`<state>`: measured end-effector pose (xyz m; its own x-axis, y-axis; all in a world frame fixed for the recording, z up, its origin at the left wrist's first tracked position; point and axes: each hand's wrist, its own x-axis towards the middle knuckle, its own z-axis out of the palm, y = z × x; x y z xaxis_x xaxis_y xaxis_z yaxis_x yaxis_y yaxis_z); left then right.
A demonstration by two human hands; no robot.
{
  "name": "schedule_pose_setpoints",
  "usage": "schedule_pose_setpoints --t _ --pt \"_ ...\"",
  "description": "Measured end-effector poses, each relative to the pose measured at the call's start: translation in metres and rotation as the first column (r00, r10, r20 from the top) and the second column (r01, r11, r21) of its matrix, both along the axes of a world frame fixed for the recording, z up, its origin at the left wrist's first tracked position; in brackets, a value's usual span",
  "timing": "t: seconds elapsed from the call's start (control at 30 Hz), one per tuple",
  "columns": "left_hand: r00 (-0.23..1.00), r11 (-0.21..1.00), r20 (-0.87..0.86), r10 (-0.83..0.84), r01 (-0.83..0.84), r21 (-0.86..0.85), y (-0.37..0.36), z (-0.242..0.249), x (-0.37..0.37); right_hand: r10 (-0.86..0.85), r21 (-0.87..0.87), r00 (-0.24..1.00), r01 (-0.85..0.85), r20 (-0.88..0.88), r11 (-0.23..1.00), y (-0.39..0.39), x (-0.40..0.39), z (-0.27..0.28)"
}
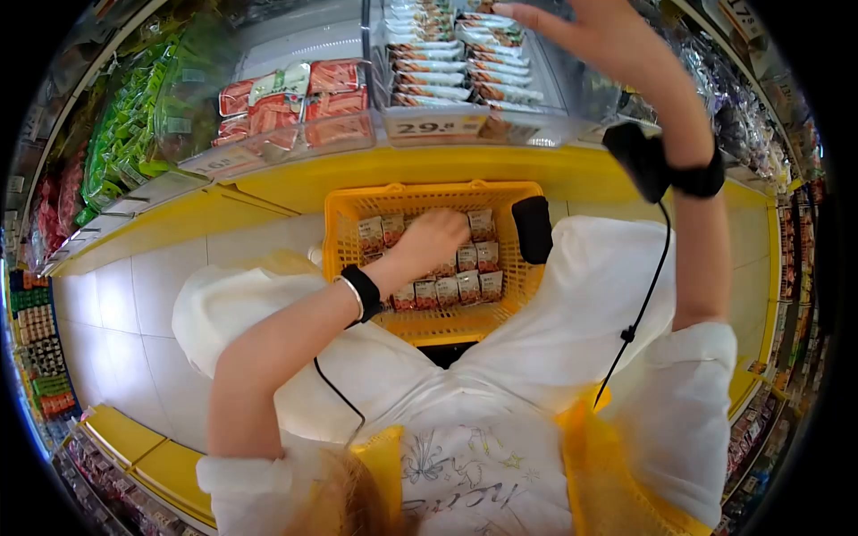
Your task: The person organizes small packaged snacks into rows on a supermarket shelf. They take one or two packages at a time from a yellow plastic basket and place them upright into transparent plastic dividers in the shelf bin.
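Observation:
Between my knees stands a yellow plastic basket (523,308) holding rows of small printed packets (447,292). My left hand (435,239) is down in the basket over the packets, its fingers curled; whatever they grip is hidden beneath it. At the top of the view my right hand (581,31) reaches over the shelf bin, beside two columns of white-and-brown wrapped packets (432,79). Its thumb extends toward the upper packets, while the other fingers run out of view. Both wrists wear black bands with cables.
Left of the wrapped packets, a clear bin holds red-and-white packs (277,107). Green packets (134,125) fill the far-left bin. Price tags line the shelf edge, one reading 29.8 (438,127). A black object (533,230) rests at the basket's right rim. Shelves (800,295) stand at the right.

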<state>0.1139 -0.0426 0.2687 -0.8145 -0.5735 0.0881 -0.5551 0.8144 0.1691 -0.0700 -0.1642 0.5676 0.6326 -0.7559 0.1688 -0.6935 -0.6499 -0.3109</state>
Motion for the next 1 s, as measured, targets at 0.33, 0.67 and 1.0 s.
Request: schedule_pose_setpoints --t 0.33,0.67,1.0 --pt "0.936 0.938 0.268 0.23 -0.286 0.194 0.007 -0.2 -0.022 -0.085 -0.462 0.929 0.256 0.36 0.849 0.037 -0.045 -0.077" --pt "0.868 0.956 0.423 0.259 -0.293 0.016 0.036 -0.222 -0.055 -0.053 -0.593 0.947 0.241 0.316 0.768 0.038 -0.046 -0.087" --pt "0.928 0.939 -0.248 0.278 -0.209 0.272 -0.013 0.014 -0.064 0.298 0.089 0.929 -0.323 0.221 0.942 0.043 -0.04 -0.076"
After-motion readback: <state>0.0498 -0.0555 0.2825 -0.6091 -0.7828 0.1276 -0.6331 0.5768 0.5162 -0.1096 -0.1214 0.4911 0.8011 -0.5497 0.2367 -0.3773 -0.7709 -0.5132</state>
